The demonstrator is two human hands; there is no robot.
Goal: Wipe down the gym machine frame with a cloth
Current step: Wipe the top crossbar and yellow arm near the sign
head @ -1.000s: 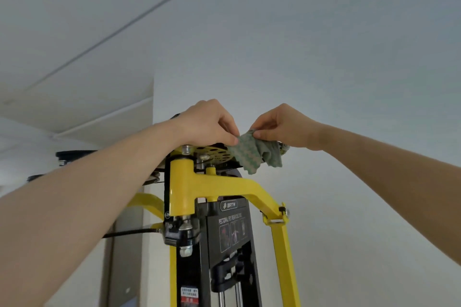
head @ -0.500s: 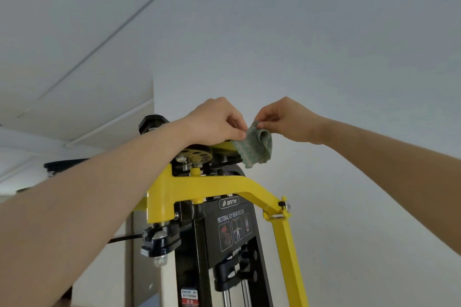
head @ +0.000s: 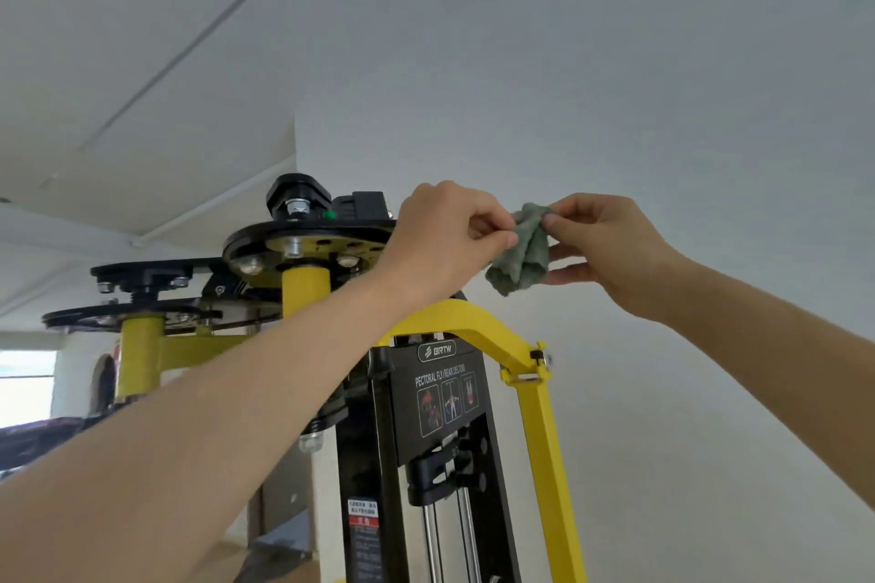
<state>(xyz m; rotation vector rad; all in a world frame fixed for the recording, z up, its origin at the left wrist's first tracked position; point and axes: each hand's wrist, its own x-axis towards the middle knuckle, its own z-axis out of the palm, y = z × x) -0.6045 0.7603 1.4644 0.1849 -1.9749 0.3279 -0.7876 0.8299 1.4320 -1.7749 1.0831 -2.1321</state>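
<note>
White wall [head: 615, 62] behind; left hand [head: 445, 241] and right hand [head: 611, 246] fingers pinch cloth [head: 521, 260], hanging lengthwise down.

Bare left hand [head: 445, 241] and right hand [head: 611, 246], bare forearms [head: 236, 417]; sleeves perhaps beyond frame

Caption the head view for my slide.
Left hand and right hand pinch a bunched green cloth above the yellow frame.
</note>
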